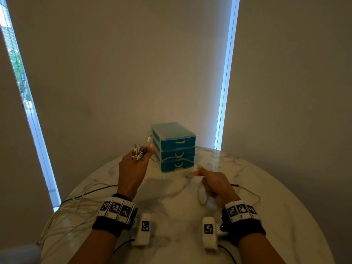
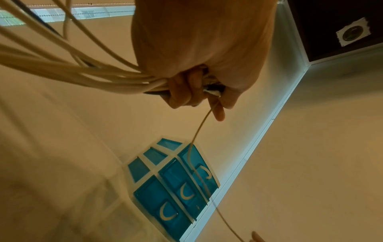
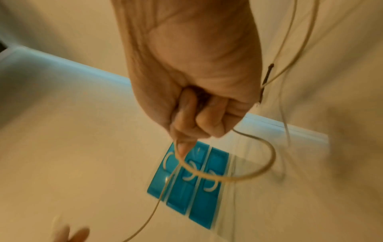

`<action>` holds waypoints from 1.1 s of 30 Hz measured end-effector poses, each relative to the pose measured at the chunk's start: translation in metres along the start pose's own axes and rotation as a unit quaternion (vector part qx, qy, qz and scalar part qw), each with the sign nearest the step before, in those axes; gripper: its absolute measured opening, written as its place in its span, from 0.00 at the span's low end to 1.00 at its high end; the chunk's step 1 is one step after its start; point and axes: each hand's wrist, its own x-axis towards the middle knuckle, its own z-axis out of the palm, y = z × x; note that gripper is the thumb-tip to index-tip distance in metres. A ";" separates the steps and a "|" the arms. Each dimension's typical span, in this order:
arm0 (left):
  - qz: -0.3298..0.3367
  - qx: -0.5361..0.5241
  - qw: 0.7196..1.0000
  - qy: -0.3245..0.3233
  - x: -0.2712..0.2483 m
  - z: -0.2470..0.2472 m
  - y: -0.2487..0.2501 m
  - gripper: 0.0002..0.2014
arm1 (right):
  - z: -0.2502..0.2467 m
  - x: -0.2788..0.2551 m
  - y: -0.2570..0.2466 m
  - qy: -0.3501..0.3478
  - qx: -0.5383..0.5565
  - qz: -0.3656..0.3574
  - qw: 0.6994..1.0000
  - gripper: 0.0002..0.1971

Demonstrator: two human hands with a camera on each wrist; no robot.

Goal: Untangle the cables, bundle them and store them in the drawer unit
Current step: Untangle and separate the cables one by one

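My left hand (image 1: 136,164) is raised over the table and grips a bunch of cable ends (image 1: 138,152), their plugs sticking up above the fingers. The left wrist view shows the fingers (image 2: 182,91) curled round several white cables (image 2: 62,65) and one dark one. A single thin white cable (image 1: 175,158) runs from that hand across the front of the blue three-drawer unit (image 1: 174,146) to my right hand (image 1: 213,184). The right hand's fingers (image 3: 199,119) are curled round this cable, which loops below the fist (image 3: 259,170). All three drawers look closed.
The round marble table (image 1: 266,206) carries loose white and dark cables (image 1: 76,202) trailing off its left edge. Another thin cable loop (image 1: 249,195) and a small dark tie (image 1: 235,185) lie to the right. Blinds and bright window strips stand behind the table.
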 end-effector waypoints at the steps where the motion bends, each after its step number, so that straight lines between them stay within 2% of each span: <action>1: -0.006 0.000 1.000 0.007 0.001 0.001 -0.001 0.19 | -0.007 0.002 0.001 0.035 0.027 -0.015 0.999 0.18; 3: -0.018 -0.012 0.999 0.030 0.003 0.003 -0.003 0.19 | -0.013 0.002 0.001 0.071 0.071 -0.030 0.994 0.19; 7: -0.036 -0.052 0.997 0.054 0.002 0.003 -0.004 0.21 | -0.008 0.004 0.005 0.046 0.248 -0.002 0.968 0.24; 9: -0.048 -0.086 0.994 0.048 0.002 0.001 -0.006 0.24 | -0.005 0.008 0.007 0.053 0.308 0.012 0.950 0.24; 11: -0.057 -0.117 0.991 0.033 0.003 0.000 -0.007 0.24 | -0.002 0.012 0.009 0.086 0.364 0.015 0.927 0.18; 13: -0.065 -0.135 0.989 0.015 0.004 0.001 -0.006 0.21 | 0.000 0.015 0.011 0.119 0.407 0.010 0.906 0.20; 15: -0.073 -0.141 0.987 0.002 0.006 0.001 -0.006 0.20 | 0.002 0.016 0.011 0.130 0.421 -0.021 0.898 0.24; 18: -0.084 -0.135 0.987 -0.017 0.006 0.003 -0.007 0.22 | 0.011 0.013 0.011 0.083 0.359 -0.084 0.926 0.26; 20: -0.101 -0.149 0.983 -0.033 0.003 0.005 -0.005 0.21 | 0.023 0.007 0.012 0.035 0.282 -0.118 0.951 0.20; 22: -0.113 -0.146 0.982 -0.041 0.001 0.006 -0.003 0.20 | 0.036 0.002 0.011 0.017 0.221 -0.137 0.966 0.17; 25: -0.090 -0.100 0.989 -0.061 -0.002 0.006 -0.001 0.21 | 0.053 -0.009 0.005 -0.020 0.123 -0.158 0.980 0.21; 28: -0.060 -0.075 0.992 -0.085 -0.006 0.006 0.005 0.14 | 0.066 -0.021 0.001 -0.093 -0.007 -0.164 0.982 0.26; 30: -0.045 -0.044 0.992 -0.112 -0.007 0.006 0.004 0.13 | 0.069 -0.028 0.001 -0.147 -0.080 -0.158 0.973 0.27; 33: -0.046 0.001 0.987 -0.157 -0.008 0.006 0.002 0.12 | 0.070 -0.031 0.001 -0.181 -0.122 -0.144 0.965 0.25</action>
